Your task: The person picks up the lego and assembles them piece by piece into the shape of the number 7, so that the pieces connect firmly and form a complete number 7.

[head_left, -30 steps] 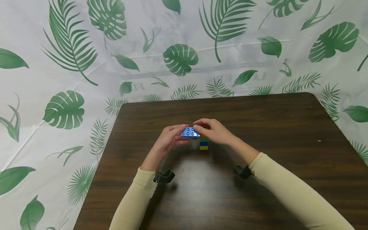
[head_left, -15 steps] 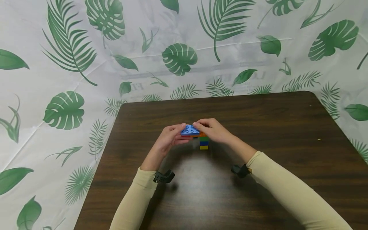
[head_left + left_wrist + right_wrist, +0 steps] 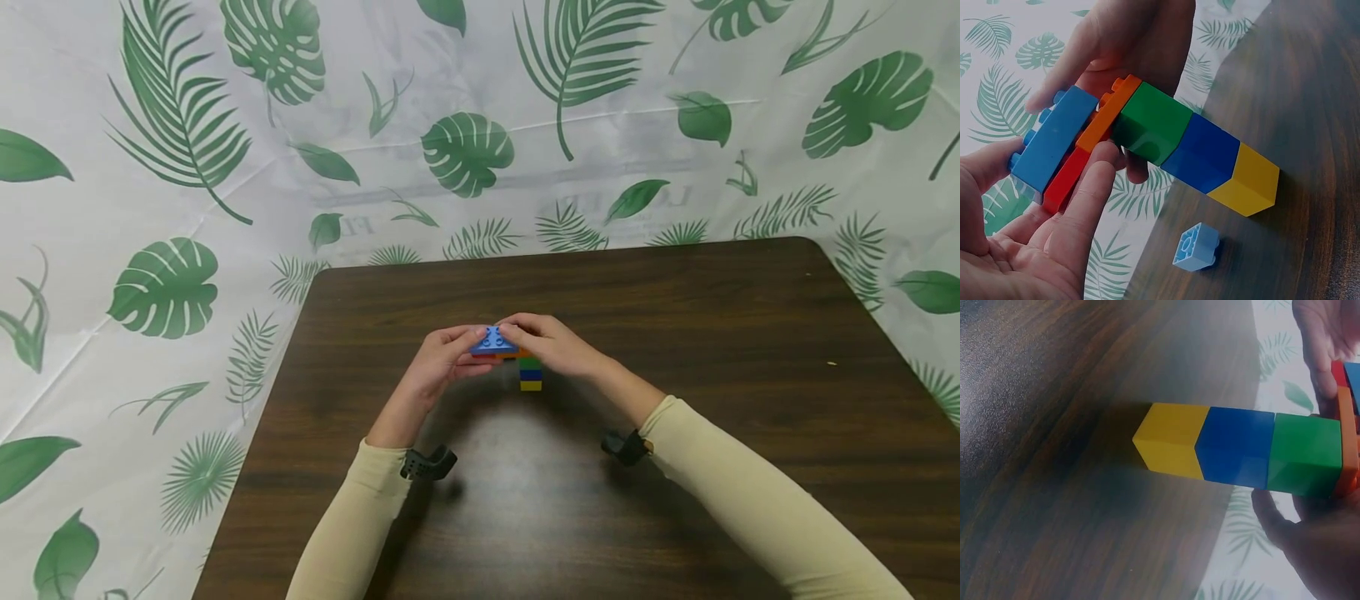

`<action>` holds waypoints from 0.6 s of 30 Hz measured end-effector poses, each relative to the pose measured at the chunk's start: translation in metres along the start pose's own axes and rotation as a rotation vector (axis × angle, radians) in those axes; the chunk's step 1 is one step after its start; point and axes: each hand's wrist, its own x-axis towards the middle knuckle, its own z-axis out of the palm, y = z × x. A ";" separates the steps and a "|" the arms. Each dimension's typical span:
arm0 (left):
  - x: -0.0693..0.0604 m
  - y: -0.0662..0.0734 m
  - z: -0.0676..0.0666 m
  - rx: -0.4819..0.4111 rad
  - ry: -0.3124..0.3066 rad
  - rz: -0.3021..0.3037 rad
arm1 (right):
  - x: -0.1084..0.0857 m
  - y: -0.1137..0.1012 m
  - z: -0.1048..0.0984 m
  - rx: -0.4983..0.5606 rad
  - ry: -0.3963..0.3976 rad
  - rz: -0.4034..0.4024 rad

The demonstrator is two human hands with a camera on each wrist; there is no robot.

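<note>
A stack of yellow (image 3: 1247, 181), dark blue (image 3: 1204, 152) and green (image 3: 1154, 122) bricks stands on the table, with a flat orange brick (image 3: 1109, 114) across its top. A red brick (image 3: 1065, 181) lies beside the orange one, under a light blue brick (image 3: 1054, 144). My left hand (image 3: 442, 362) pinches the light blue brick from above with its thumb, fingers beneath the red and orange ones. My right hand (image 3: 555, 343) grips the top of the stack, its thumb on the light blue brick; some of its fingers are hidden behind the bricks.
A small light blue brick (image 3: 1196, 247) lies on the table (image 3: 675, 333) near the stack's foot, seen in the left wrist view. Behind the table's far edge hangs a white sheet (image 3: 390, 50) with green leaves.
The light blue brick has shifted slightly back and then left, and sits over the red and orange ones. My right thumb has moved a little left onto it. The stack has stayed in place.
</note>
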 end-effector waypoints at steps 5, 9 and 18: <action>0.001 0.000 0.001 0.007 0.014 0.009 | 0.001 0.002 0.000 0.025 0.002 0.000; 0.002 -0.001 0.002 0.015 0.021 0.014 | 0.001 0.004 0.001 0.043 0.009 -0.003; 0.003 -0.004 0.001 0.011 0.026 0.021 | 0.003 0.006 0.004 0.054 0.017 -0.004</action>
